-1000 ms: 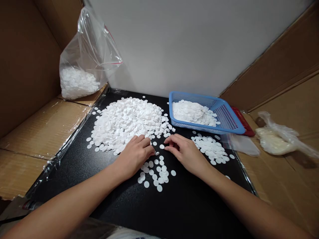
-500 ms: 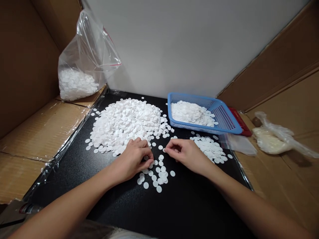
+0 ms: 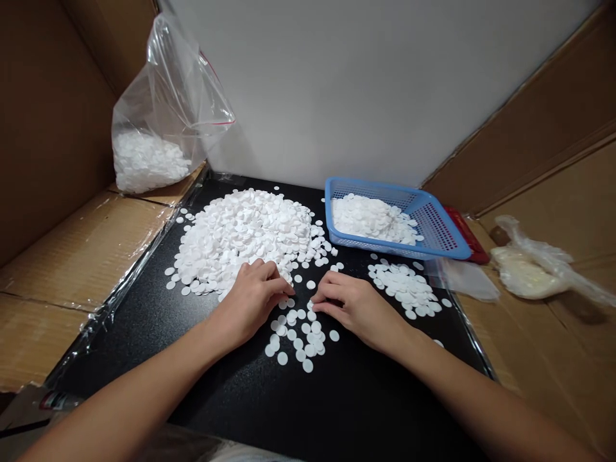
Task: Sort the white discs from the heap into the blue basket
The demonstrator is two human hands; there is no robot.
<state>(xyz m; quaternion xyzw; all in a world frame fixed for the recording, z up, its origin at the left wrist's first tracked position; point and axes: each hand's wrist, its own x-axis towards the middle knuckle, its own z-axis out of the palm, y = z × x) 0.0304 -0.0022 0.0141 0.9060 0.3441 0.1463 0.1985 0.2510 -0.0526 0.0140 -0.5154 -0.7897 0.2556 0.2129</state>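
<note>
White, thin, round discs (image 3: 298,344) lie loose on the black tabletop (image 3: 375,398), between the hands and nearer the wearer. The left hand (image 3: 250,300), fingers curled, is at the near edge of a big heap of white discs (image 3: 245,224); the right hand (image 3: 359,308) has thumb and fingertips close together. Whether either pinches a disc, I can't tell. Light fingertips, parting overlapped discs, should serve best.

A black tabletop (image 3: 366,410) is seen beneath the hands (image 3: 253,292), a grey wall (image 3: 312,90) beyond them, brown cardboard (image 3: 48,115) on both sides.
</note>
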